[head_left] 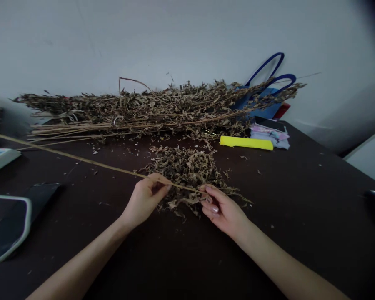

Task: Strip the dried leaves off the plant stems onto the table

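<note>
A long, thin dried stalk [96, 162] runs from the left edge across to the middle of the table. My left hand [146, 198] pinches it between thumb and fingers, just left of the leaf pile. Farther along, my right hand [223, 210] has its fingers closed around the stalk near its leafy end, with some dry leaf at the fingertips. Beneath and behind both hands lies a loose pile of dried leaves [187, 164], crumpled and grey-brown.
A big bundle of dried stalks [150, 106] lies along the wall on the dark table [187, 262]. Right of it are a blue bag [265, 109], a yellow roll [246, 142] and a phone [270, 124] on cloth. A power strip [1, 162] and a white-edged object [28, 214] lie left.
</note>
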`<state>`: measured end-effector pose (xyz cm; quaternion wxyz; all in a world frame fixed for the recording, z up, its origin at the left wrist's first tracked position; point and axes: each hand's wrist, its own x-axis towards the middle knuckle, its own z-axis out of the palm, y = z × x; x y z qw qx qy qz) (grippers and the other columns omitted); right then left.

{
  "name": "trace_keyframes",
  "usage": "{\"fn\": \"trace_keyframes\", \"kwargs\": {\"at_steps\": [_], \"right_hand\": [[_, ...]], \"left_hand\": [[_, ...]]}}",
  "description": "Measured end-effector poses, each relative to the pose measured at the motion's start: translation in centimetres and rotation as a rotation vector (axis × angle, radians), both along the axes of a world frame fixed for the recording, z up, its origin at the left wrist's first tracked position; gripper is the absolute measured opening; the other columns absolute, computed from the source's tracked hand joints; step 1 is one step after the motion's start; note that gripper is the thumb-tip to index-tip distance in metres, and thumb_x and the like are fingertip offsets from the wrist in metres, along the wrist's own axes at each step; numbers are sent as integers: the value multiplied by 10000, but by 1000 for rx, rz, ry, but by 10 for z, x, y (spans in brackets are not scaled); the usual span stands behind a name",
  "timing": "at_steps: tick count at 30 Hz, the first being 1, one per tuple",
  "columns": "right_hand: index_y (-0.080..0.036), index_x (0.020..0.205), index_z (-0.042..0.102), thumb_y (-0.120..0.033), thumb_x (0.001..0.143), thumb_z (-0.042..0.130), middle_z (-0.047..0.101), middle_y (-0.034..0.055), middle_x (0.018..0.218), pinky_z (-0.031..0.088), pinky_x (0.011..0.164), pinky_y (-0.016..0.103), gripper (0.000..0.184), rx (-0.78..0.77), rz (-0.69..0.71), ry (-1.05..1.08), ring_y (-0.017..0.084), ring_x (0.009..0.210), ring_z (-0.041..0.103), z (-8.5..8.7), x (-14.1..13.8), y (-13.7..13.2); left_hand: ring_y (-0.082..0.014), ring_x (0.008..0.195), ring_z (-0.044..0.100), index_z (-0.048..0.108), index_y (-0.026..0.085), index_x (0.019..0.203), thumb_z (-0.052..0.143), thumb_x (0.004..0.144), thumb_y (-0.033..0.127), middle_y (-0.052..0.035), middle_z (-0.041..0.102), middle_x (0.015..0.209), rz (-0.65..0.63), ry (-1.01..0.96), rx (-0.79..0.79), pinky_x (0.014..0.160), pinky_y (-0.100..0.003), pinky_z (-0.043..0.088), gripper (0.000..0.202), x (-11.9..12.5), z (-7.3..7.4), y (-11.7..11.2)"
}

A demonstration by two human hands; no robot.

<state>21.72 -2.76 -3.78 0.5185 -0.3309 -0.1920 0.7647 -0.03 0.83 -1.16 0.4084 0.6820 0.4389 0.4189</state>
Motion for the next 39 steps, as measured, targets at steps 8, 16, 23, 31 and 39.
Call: {"fn": "trace_keyframes", "kwargs": {"at_steps": [8, 16, 23, 31, 39], "right_hand": [[-149, 789, 633, -204, 765, 628, 445, -59, 521, 198, 345, 151, 60, -2, -8, 35, 14, 380, 290, 4, 0, -1], [-155, 775, 623, -212, 752, 647, 440, -63, 527, 195, 346, 149, 66, -15, 0, 19, 10, 377, 290, 4, -1, -2], [-141, 783, 638, -193, 763, 632, 447, -59, 518, 197, 345, 148, 56, -8, -17, 34, 7, 377, 295, 3, 0, -1], [-148, 791, 638, -209, 754, 648, 459, -53, 518, 194, 347, 144, 72, -22, -6, 27, 9, 380, 321, 1, -2, -3], [-167, 799, 631, -234, 772, 636, 451, -63, 532, 206, 356, 151, 73, 68, -33, -25, 6, 374, 298, 8, 1, -3]], "left_hand": [[-125, 642, 559, 606, 174, 1022, 658, 738, 217, -50, 645, 826, -69, -177, -241, 585, -249, 446, 292, 4, 0, -2], [-107, 610, 542, 667, 168, 810, 650, 751, 235, -23, 590, 750, -47, -155, -177, 556, -222, 441, 91, 4, 0, -1], [-102, 649, 542, 671, 165, 830, 623, 775, 226, -37, 588, 834, -104, -114, -138, 585, -216, 444, 96, 1, -3, 2], [-92, 631, 531, 665, 193, 850, 591, 783, 178, -5, 552, 797, -62, -134, -99, 576, -213, 416, 101, 0, -7, 1], [-164, 813, 573, 668, 197, 862, 546, 809, 169, -49, 626, 861, -6, 132, 114, 731, -296, 432, 135, 0, -1, 3]]}}
